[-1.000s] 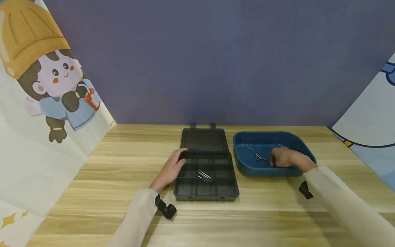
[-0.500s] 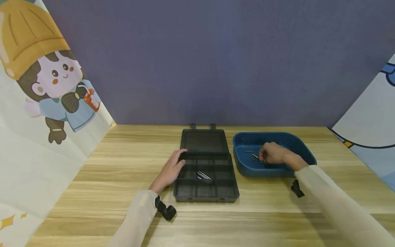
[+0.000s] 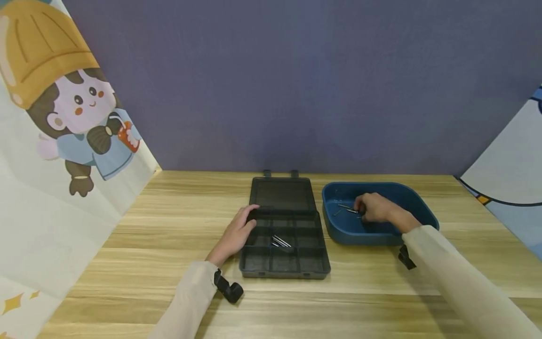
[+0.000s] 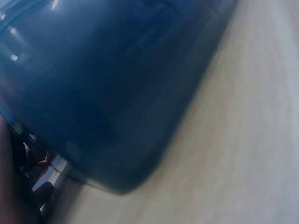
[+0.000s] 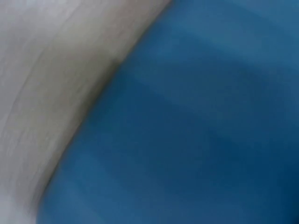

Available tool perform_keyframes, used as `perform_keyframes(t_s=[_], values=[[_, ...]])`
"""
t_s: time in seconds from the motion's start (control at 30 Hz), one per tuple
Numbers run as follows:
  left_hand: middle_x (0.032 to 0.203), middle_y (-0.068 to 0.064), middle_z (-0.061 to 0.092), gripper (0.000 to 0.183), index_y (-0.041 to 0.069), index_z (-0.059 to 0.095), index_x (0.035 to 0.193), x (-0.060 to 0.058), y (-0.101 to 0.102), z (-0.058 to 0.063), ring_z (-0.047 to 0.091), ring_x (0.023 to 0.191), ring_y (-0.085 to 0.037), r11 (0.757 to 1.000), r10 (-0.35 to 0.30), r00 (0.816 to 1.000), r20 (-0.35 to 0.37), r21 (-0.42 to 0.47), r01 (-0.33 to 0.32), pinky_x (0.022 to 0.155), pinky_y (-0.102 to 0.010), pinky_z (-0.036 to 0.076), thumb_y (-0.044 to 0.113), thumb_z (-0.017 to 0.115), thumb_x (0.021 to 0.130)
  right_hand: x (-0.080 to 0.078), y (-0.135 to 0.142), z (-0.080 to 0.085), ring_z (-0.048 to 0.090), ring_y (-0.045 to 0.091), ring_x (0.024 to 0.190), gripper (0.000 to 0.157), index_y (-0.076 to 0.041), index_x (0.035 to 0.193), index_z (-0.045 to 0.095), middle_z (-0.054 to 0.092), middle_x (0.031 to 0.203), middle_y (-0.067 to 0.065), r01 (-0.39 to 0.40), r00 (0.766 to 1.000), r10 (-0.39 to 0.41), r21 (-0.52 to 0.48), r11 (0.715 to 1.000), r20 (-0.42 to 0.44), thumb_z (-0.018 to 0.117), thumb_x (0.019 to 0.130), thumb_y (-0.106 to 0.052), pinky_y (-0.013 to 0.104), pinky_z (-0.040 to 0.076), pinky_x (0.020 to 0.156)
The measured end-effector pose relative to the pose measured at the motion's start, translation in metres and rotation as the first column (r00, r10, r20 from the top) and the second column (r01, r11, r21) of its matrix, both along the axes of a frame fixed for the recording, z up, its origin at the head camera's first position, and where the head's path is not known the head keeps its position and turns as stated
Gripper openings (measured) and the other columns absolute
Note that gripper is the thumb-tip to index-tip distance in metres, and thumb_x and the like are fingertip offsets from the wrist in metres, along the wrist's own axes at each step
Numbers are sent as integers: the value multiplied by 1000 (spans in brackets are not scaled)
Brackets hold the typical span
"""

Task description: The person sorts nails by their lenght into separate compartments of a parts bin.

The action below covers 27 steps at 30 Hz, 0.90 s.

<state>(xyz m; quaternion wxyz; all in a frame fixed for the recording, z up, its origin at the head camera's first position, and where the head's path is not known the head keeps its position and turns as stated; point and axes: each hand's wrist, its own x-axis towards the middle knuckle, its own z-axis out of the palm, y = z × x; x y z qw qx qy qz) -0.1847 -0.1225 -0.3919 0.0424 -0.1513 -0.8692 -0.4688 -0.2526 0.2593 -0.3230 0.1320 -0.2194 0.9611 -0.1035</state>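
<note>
A dark translucent compartment box lies on the table with its lid folded back. My left hand rests along its left edge, fingers fairly straight and the thumb over the rim. Several silver nails or screws lie in a middle compartment. To the right stands a blue bin. My right hand reaches down into it with bent fingers, beside a few loose nails or screws. Its fingertips are partly hidden, so whether they pinch one cannot be told.
The wooden table runs back to a grey-blue wall panel. A printed cartoon sheet hangs on the left. In the right wrist view, the bin's blue wall fills most of the picture, blurred.
Inside the bin my right hand has moved left to the loose nails or screws, and these have shifted about. My left hand stays on the box edge.
</note>
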Motion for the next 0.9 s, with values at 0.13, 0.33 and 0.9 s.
perform_keyframes(t_s=[0.13,0.33,0.9], values=[[144,-15,42,45,10,41,142,0,0,0,35,137,-33,1000,1,1000,1,-1,-1,110,-55,28,12,42,97,1,-2,-2,51,17,70,17,-4,89,61,58,81,7,5,1000,-5,-17,1000,18,61,76,8,31,43,62],[144,-14,42,44,10,41,142,-1,0,-1,36,137,-33,1000,1,1000,-4,-1,-1,110,-54,29,12,42,97,2,-1,-3,43,15,63,17,-6,81,58,53,71,3,-2,1000,2,-33,999,10,57,76,10,28,35,58],[146,-14,41,44,10,41,142,1,1,1,34,138,-34,1000,2,1000,5,8,-2,110,-55,27,13,42,97,22,-9,31,40,14,60,11,-3,81,57,49,69,1,-59,998,57,-108,992,-21,58,78,8,30,35,59]])
